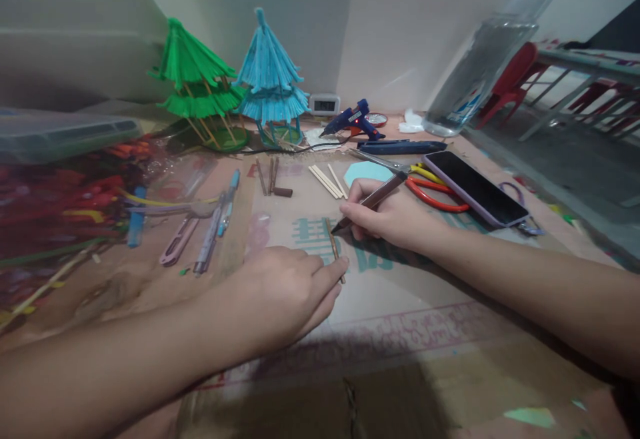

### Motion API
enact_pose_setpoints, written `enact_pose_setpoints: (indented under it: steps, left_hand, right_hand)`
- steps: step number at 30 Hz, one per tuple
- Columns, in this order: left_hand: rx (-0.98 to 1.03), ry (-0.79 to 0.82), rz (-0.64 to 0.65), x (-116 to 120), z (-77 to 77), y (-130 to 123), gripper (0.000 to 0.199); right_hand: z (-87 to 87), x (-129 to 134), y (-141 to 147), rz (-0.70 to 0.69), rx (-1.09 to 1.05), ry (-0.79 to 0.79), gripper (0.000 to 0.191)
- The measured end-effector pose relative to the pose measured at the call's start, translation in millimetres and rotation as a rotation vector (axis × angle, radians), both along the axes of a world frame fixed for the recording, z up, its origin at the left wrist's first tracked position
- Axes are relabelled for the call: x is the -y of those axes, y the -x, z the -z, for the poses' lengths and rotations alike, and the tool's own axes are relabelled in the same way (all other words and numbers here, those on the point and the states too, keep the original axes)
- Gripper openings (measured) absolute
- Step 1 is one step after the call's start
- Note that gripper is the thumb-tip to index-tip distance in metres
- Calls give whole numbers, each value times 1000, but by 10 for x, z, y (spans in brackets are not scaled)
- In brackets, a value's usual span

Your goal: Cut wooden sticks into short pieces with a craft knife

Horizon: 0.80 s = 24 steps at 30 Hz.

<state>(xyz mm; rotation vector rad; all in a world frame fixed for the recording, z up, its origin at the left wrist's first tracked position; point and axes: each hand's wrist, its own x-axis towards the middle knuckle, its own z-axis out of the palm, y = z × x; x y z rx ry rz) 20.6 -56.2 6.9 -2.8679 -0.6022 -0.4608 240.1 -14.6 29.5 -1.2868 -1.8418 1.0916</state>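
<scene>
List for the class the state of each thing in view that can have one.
Marker, uncapped, in right fingers
Stick, held by left fingers
Cap, off, lying down
Glue gun, red light lit
Clock, display on
Phone, screen dark
Scissors, partly under phone

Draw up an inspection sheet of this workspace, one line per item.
Surface: printed sheet beneath both hands; pale green scrap at the near right.
Job's things: brown stick; brown marker, tip at or beside the stick, contact unclear; pale sticks lie beyond.
Clutter: orange-handled scissors, phone, blue pen.
Hands: left hand has its fingers on the stick; right hand grips the marker.
Cables: black cable near the glue gun, whose red light is lit; ends unclear.
Surroundings: green tiered model, blue tiered model, wall, red chair.
</scene>
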Motion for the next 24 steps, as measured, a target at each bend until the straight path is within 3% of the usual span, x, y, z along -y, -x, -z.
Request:
enact_pose_setpoints:
  steps: [5, 24]
  left_hand:
    - [-7, -36, -6, 18, 3, 6, 32]
    - [-37, 41, -12, 14, -23, 11, 30]
  right_hand:
    - [21, -10, 0, 27, -9, -43, 23]
    - [1, 0, -10, -39, -22, 36, 26]
